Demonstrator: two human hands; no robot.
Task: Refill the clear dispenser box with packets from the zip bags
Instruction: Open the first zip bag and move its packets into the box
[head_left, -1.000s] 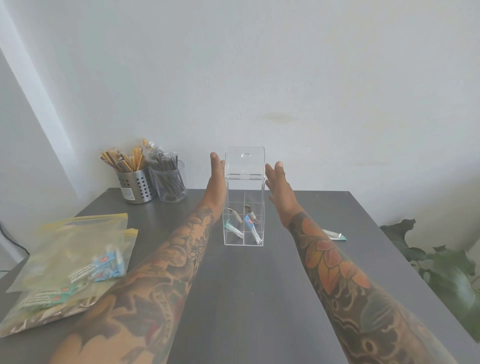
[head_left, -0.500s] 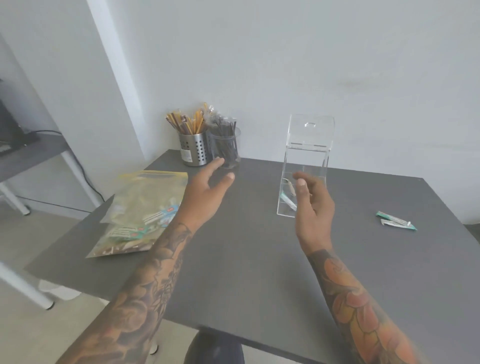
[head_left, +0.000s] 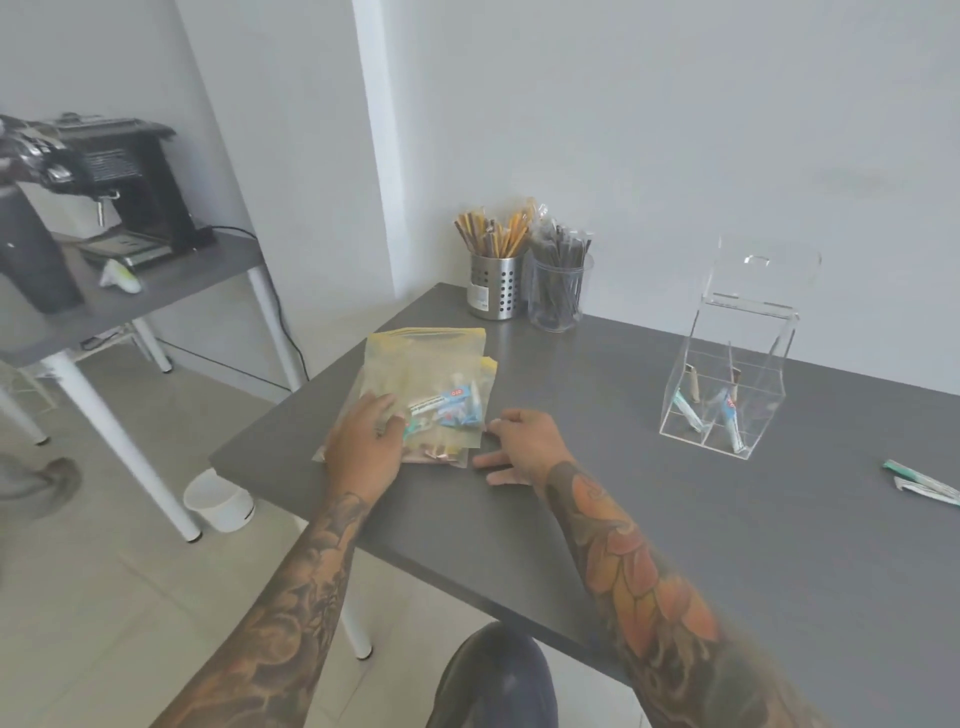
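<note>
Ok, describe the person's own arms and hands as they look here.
Both forearms are bare, with no sleeves in view, and both carry dense tattoos. The left forearm has dark, mostly monochrome shaded work; the right forearm has large orange petal shapes with dark outlines. The left hand and right hand show no gloves, rings or watch.

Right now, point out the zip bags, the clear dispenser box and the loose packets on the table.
zip bags (head_left: 426, 364), head view, upper yellowish part.
clear dispenser box (head_left: 727, 410), head view, front wall.
loose packets (head_left: 922, 480), head view, green packet's middle.
</note>
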